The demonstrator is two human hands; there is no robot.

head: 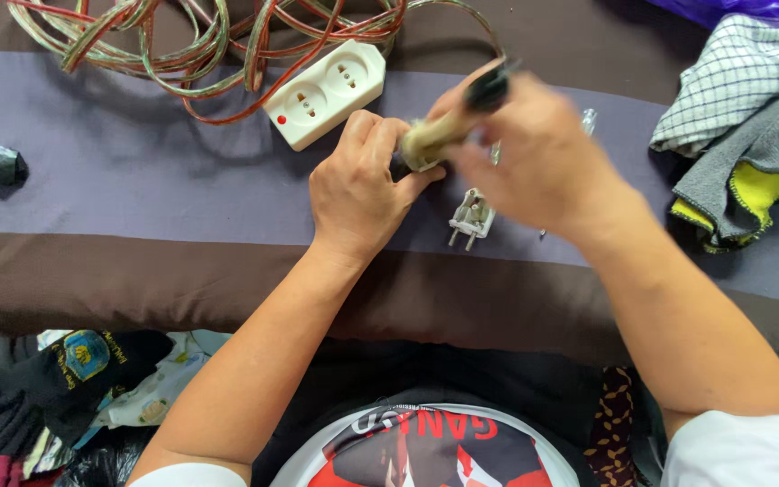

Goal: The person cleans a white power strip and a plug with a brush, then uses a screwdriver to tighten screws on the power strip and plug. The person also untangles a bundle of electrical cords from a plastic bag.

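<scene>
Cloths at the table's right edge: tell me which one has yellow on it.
The grey cloth with the yellow underside, lying nearer the person. The checked white cloth behind it shows no yellow.

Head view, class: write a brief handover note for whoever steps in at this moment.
Left hand: pinching a small dark part, mostly hidden.
Right hand: blurred, gripping a wooden-handled tool against that part.
Nearby: opened plug half with pins beside the hands; white double socket and coiled cable behind.
Done: plug is apart.
Left: plug not reassembled.
</scene>
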